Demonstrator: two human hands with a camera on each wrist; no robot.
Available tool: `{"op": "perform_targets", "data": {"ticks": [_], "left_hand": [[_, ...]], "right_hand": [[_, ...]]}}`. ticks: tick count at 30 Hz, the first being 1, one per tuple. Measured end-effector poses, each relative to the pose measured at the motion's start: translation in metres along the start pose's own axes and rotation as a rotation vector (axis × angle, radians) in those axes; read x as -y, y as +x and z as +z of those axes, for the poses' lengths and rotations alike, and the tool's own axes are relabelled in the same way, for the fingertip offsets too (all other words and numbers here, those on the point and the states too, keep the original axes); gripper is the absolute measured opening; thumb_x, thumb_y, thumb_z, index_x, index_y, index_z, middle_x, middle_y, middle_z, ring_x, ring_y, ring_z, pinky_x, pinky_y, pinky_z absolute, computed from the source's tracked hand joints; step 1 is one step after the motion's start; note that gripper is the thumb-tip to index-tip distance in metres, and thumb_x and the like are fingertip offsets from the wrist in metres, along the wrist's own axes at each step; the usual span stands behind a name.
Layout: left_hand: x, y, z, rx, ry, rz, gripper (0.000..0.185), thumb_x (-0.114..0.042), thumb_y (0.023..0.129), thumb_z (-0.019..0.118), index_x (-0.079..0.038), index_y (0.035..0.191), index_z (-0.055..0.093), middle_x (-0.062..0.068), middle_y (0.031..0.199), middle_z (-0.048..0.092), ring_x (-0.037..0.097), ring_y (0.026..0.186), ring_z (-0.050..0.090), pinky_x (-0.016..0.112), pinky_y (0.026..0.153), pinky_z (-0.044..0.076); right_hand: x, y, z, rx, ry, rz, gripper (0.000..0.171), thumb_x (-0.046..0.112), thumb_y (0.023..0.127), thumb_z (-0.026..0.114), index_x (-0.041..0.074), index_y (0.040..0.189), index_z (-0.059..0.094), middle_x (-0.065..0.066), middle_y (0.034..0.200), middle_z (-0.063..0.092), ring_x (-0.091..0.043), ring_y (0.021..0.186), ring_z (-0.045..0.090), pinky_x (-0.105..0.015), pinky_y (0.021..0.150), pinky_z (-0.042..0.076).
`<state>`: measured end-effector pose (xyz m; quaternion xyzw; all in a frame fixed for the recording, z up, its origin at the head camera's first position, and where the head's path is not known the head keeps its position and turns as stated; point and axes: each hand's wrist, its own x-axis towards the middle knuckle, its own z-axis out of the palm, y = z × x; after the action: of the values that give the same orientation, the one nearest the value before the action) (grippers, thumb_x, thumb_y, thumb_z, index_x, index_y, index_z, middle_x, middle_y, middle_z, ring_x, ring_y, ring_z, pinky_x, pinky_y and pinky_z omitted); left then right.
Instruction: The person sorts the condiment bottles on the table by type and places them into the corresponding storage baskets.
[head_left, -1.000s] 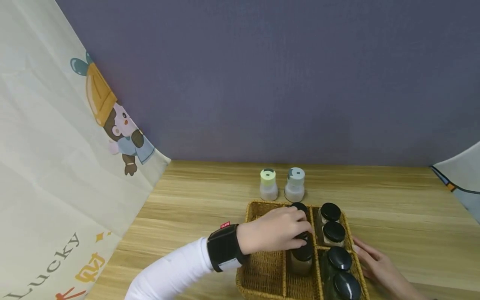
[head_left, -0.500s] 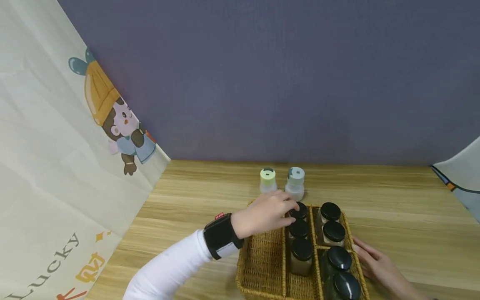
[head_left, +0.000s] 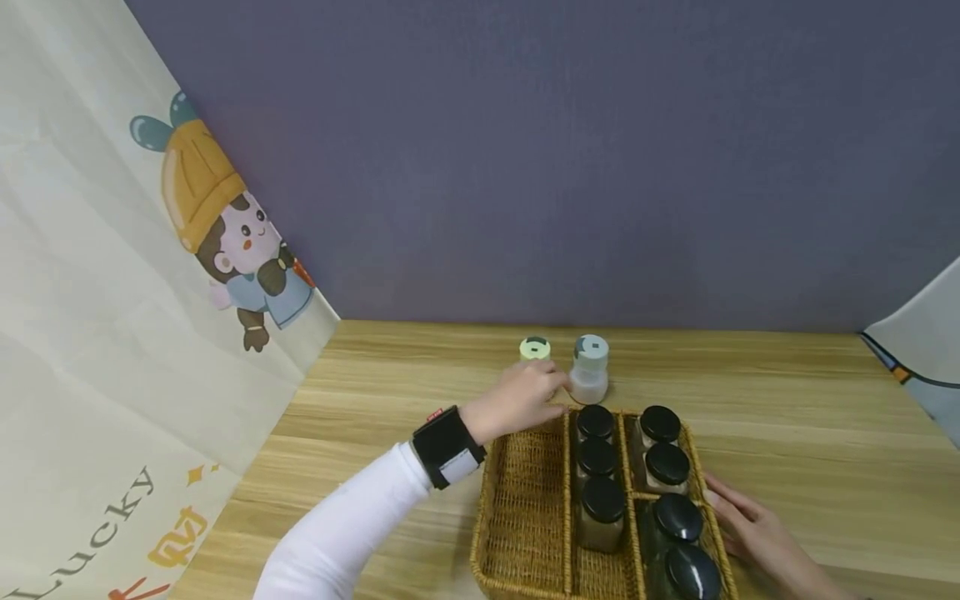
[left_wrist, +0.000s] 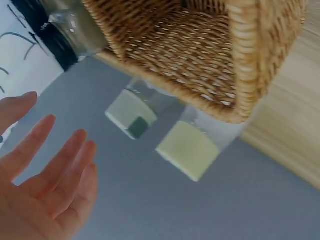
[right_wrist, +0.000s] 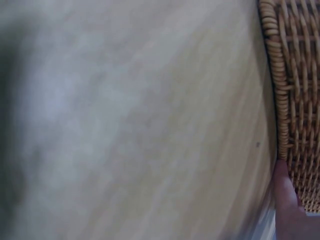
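Observation:
My left hand [head_left: 546, 388] reaches over the far left corner of a wicker basket [head_left: 522, 475] to a small shaker with a yellow-green cap [head_left: 535, 348] and hides its body. In the left wrist view the left hand [left_wrist: 52, 175] has straight, spread fingers and holds nothing, a short way from that yellow-green cap [left_wrist: 187, 150]. A second shaker with a grey-blue cap [head_left: 589, 367] stands just right of it. My right hand [head_left: 742, 518] lies flat on the table against the basket's right side.
Three black-lidded jars [head_left: 597, 457] fill the basket's middle column, and several more [head_left: 667, 464] stand in the right compartments. The left compartment holds nothing. A printed curtain [head_left: 112, 350] hangs at left, a purple wall behind. A wooden table [head_left: 810, 400] surrounds the basket.
My left hand let go of a black-lidded jar in the middle column and moved back and left to the yellow-green shaker. The right hand stayed put.

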<state>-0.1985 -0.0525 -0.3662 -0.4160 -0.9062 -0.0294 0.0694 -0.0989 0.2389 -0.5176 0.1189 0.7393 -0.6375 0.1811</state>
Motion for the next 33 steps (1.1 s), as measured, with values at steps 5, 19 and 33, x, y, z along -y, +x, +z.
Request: {"op": "perform_targets", "data": {"ticks": [5, 19, 33], "left_hand": [[0.008, 0.005, 0.004, -0.025, -0.027, -0.028, 0.025, -0.023, 0.081, 0.064, -0.011, 0.102, 0.064, 0.002, 0.094, 0.062, 0.010, 0.078, 0.057, 0.014, 0.065, 0.047], [0.037, 0.018, 0.017, -0.095, -0.073, -0.096, 0.022, -0.017, 0.082, 0.061, -0.008, 0.102, 0.063, 0.005, 0.100, 0.061, 0.019, 0.091, 0.057, 0.026, 0.077, 0.049], [0.052, 0.017, 0.029, -0.080, -0.100, -0.075, 0.026, -0.019, 0.081, 0.064, -0.008, 0.104, 0.063, 0.006, 0.104, 0.061, 0.019, 0.091, 0.053, 0.026, 0.079, 0.046]], "right_hand": [[-0.002, 0.001, -0.001, 0.002, -0.014, -0.012, 0.070, 0.043, 0.089, 0.045, 0.005, 0.138, 0.013, -0.027, 0.142, 0.007, -0.027, 0.113, 0.045, -0.039, 0.082, 0.049], [-0.005, -0.001, 0.000, -0.010, -0.033, -0.020, 0.070, 0.044, 0.089, 0.046, 0.006, 0.138, 0.014, -0.028, 0.142, 0.008, -0.028, 0.113, 0.045, -0.040, 0.082, 0.049], [-0.015, -0.023, 0.020, -0.047, -0.014, -0.017, 0.068, 0.043, 0.089, 0.046, 0.007, 0.137, 0.014, -0.029, 0.141, 0.008, -0.030, 0.112, 0.047, -0.039, 0.080, 0.050]]}}
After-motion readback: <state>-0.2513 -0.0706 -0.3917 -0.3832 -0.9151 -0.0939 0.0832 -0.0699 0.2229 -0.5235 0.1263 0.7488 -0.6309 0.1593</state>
